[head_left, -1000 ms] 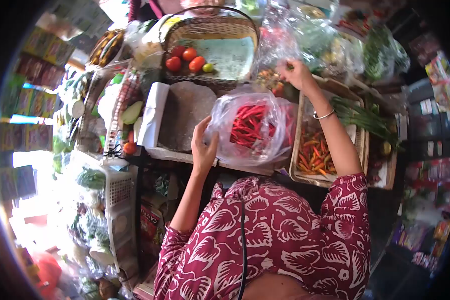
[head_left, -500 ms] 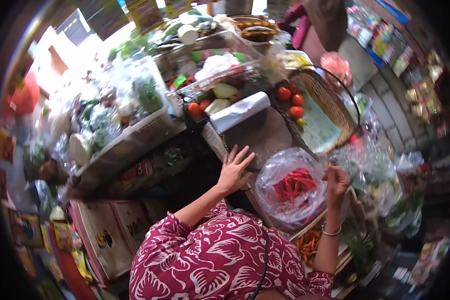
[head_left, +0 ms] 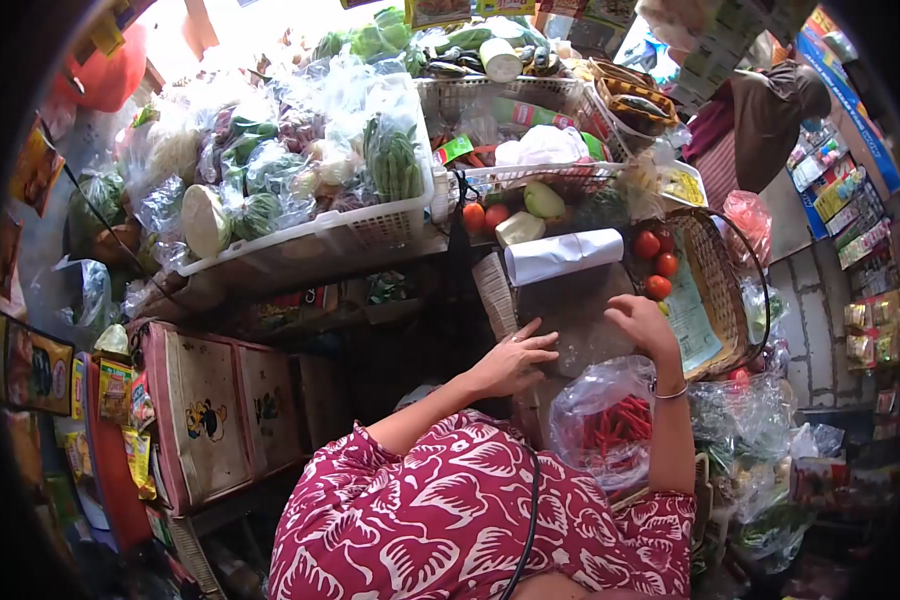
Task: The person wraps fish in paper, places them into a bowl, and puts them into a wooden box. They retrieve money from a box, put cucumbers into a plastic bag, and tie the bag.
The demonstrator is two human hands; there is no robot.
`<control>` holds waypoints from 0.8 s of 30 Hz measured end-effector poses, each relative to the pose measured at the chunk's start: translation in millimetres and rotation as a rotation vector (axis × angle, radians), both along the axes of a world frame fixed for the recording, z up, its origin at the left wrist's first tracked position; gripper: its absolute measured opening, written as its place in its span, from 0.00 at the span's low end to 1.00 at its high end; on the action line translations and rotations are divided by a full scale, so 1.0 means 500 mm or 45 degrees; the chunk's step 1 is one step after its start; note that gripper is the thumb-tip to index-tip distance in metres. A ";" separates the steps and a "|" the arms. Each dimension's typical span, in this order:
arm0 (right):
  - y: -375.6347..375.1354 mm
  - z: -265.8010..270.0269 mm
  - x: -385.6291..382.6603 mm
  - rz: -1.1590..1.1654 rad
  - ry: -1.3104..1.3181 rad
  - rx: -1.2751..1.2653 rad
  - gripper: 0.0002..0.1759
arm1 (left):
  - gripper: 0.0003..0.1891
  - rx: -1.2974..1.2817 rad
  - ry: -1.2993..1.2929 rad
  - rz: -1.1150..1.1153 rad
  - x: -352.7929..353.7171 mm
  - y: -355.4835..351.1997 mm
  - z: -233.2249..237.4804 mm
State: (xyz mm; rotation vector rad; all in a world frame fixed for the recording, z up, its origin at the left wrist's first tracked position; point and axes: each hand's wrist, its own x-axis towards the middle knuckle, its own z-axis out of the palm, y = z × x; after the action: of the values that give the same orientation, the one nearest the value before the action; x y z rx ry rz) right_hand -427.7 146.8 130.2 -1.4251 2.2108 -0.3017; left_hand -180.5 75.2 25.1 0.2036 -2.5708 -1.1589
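My left hand (head_left: 515, 363) rests at the near-left edge of a dark flat board (head_left: 575, 295), fingers spread, a ring on one of them, nothing in it. Over the board's right side is my right hand (head_left: 646, 325), a bracelet at its wrist; its fingers are loosely bent and apart, with nothing visible in them. Below it, partly behind my forearm, a clear plastic bag (head_left: 570, 405) holds red chillies (head_left: 615, 425). A roll of white plastic (head_left: 565, 256) lies along the board's far edge. Several red tomatoes (head_left: 665, 265) sit just beyond my right hand.
A wicker basket (head_left: 735, 300) stands to the right. White crates (head_left: 395, 215) of bagged vegetables fill the left and back. Cabbage (head_left: 206, 220) sits in the left one. A person in a brown head covering (head_left: 770, 125) is at the far right. A pink-edged box (head_left: 205, 400) stands left.
My right hand has moved from beside the chilli bag up and left over the board, its fingers loosening. My left hand stays by the board's edge. The view has tilted up.
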 end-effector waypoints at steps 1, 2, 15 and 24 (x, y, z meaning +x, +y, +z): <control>-0.010 0.000 -0.008 -0.096 0.063 -0.003 0.28 | 0.22 0.008 0.000 0.003 0.001 -0.009 0.000; -0.008 -0.051 -0.029 -0.097 0.309 -0.116 0.34 | 0.22 0.138 0.000 -0.055 0.004 -0.021 0.000; 0.068 -0.139 0.101 -0.353 0.378 0.104 0.49 | 0.13 0.620 0.165 -0.144 0.012 -0.232 0.147; 0.015 -0.168 0.121 -0.613 0.582 -0.058 0.42 | 0.28 -0.399 0.126 0.386 -0.045 -0.495 0.175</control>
State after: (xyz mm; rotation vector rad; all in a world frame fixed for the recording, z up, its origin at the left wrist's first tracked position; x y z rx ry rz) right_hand -367.3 154.2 46.0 -1.0362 2.9344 -0.1971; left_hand -202.9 -172.2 112.8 0.4317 -2.4823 -0.6341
